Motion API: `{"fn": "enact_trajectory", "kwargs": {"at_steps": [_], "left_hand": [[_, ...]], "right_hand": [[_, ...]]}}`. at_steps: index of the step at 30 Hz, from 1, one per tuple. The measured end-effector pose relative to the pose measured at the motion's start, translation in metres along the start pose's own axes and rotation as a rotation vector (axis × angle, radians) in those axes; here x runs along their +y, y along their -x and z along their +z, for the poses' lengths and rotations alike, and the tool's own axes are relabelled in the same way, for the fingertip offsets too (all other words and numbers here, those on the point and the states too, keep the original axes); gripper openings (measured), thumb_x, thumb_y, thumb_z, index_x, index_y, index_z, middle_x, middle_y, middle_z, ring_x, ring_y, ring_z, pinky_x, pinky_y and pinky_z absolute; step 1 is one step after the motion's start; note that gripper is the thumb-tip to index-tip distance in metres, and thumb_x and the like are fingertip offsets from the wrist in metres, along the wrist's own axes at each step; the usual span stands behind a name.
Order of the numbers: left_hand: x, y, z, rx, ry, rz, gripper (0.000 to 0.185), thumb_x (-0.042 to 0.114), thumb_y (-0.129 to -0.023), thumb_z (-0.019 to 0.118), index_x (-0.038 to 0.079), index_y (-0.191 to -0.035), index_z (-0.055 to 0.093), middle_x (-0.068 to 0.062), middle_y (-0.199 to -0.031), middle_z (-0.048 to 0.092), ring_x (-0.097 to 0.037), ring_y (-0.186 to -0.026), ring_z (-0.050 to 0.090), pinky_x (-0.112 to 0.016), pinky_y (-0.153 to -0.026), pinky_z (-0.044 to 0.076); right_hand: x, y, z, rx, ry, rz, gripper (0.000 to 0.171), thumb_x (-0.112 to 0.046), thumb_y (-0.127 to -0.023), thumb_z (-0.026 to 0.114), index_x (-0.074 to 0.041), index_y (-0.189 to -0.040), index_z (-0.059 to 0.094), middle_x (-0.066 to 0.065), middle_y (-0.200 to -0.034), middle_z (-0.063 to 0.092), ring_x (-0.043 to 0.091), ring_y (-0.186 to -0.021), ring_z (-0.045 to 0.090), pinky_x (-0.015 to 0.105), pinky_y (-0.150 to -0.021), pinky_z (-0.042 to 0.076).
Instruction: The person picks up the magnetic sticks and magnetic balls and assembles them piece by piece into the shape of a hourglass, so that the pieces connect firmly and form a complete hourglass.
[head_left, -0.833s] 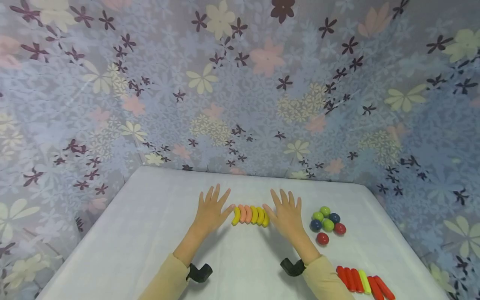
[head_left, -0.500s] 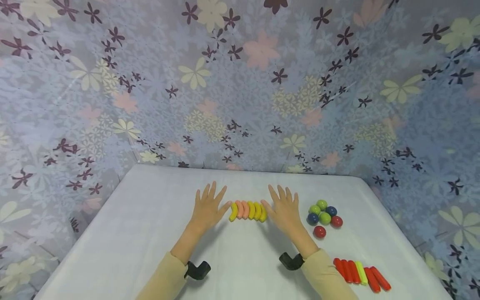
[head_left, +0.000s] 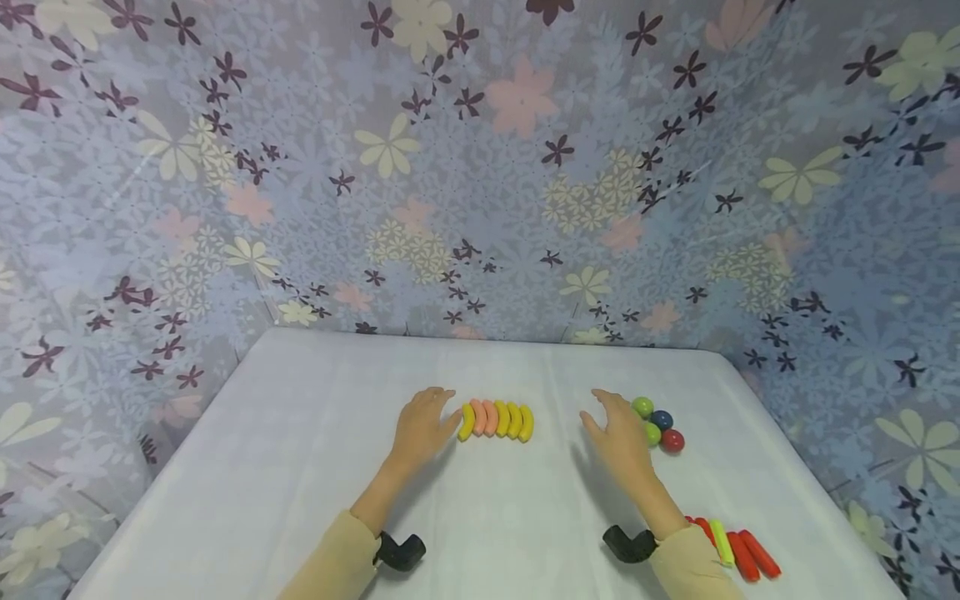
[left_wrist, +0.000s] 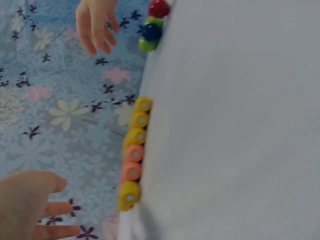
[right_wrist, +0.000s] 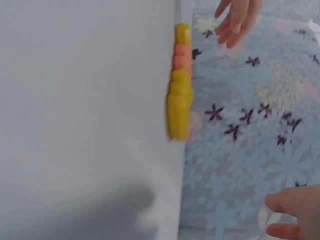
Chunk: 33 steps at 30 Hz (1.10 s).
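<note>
Curved pieces [head_left: 496,419], yellow and pink, lie in a row mid-tabletop [head_left: 300,467] in the head view; the left hand [head_left: 422,427] sits just beside their left end, fingers loosely bent, holding nothing. The right hand [head_left: 619,433], fingers relaxed, hovers by the coloured balls [head_left: 658,425]. From the left wrist, the row [left_wrist: 133,154] lies between both hands. The right wrist view shows it blurred [right_wrist: 180,80].
</note>
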<state>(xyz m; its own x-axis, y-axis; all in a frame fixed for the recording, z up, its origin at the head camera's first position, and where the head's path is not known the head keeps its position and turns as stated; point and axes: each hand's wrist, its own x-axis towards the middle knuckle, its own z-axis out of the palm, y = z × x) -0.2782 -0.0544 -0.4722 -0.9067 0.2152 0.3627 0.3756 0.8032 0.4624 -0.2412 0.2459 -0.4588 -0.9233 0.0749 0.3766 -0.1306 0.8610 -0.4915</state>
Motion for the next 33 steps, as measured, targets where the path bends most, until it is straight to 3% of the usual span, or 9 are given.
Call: {"fn": "enact_trajectory", "kwargs": {"at_steps": [4, 12, 17, 20, 28, 33], "left_hand": [[0.002, 0.003, 0.013, 0.022, 0.086, -0.034, 0.037, 0.029, -0.087, 0.065, 0.006, -0.115, 0.066, -0.012, -0.113, 0.067, -0.03, -0.107, 0.061, -0.044, -0.088, 0.052], [-0.005, 0.004, 0.033, 0.027, 0.06, -0.033, 0.041, 0.035, -0.077, 0.076, 0.004, -0.104, 0.071, -0.012, -0.1, 0.07, -0.028, -0.095, 0.064, -0.042, -0.078, 0.053], [-0.011, 0.006, 0.039, 0.043, 0.064, -0.045, 0.035, 0.038, -0.073, 0.079, 0.008, -0.092, 0.075, -0.007, -0.091, 0.07, -0.023, -0.086, 0.063, -0.036, -0.07, 0.053], [-0.015, 0.007, 0.039, 0.051, 0.078, -0.046, 0.028, 0.033, -0.073, 0.079, 0.009, -0.087, 0.075, -0.006, -0.089, 0.07, -0.022, -0.084, 0.062, -0.034, -0.069, 0.052], [-0.029, 0.016, 0.03, 0.017, 0.089, -0.021, 0.018, 0.023, -0.074, 0.074, 0.012, -0.089, 0.074, -0.009, -0.099, 0.067, -0.026, -0.091, 0.06, -0.041, -0.075, 0.05], [-0.042, 0.021, 0.02, -0.085, 0.146, -0.015, 0.014, 0.021, -0.078, 0.069, 0.017, -0.091, 0.072, -0.01, -0.11, 0.061, -0.032, -0.107, 0.055, -0.052, -0.09, 0.044]], "right_hand": [[0.021, 0.013, -0.008, 0.067, -0.062, 0.022, 0.04, -0.015, -0.089, 0.064, 0.004, -0.123, 0.056, 0.025, -0.121, 0.061, 0.041, -0.116, 0.054, 0.054, -0.098, 0.042], [0.049, 0.038, -0.017, 0.143, -0.193, 0.116, 0.04, -0.004, -0.085, 0.066, 0.007, -0.122, 0.055, 0.026, -0.116, 0.062, 0.038, -0.111, 0.056, 0.049, -0.095, 0.042], [0.062, 0.05, -0.019, 0.152, -0.204, 0.177, 0.038, -0.001, -0.082, 0.069, 0.005, -0.117, 0.058, 0.023, -0.112, 0.065, 0.033, -0.103, 0.059, 0.016, -0.083, 0.044], [0.065, 0.055, -0.017, 0.132, -0.211, 0.213, 0.037, -0.002, -0.08, 0.071, 0.004, -0.115, 0.059, 0.022, -0.11, 0.066, 0.03, -0.096, 0.06, 0.003, -0.074, 0.04], [0.068, 0.056, -0.015, 0.042, -0.202, 0.25, 0.04, -0.01, -0.082, 0.073, 0.003, -0.117, 0.059, 0.021, -0.109, 0.065, 0.03, -0.095, 0.061, 0.014, -0.073, 0.047], [0.071, 0.056, -0.016, 0.012, -0.198, 0.275, 0.041, -0.012, -0.083, 0.072, 0.002, -0.119, 0.059, 0.022, -0.11, 0.065, 0.031, -0.096, 0.062, 0.011, -0.071, 0.046]]}}
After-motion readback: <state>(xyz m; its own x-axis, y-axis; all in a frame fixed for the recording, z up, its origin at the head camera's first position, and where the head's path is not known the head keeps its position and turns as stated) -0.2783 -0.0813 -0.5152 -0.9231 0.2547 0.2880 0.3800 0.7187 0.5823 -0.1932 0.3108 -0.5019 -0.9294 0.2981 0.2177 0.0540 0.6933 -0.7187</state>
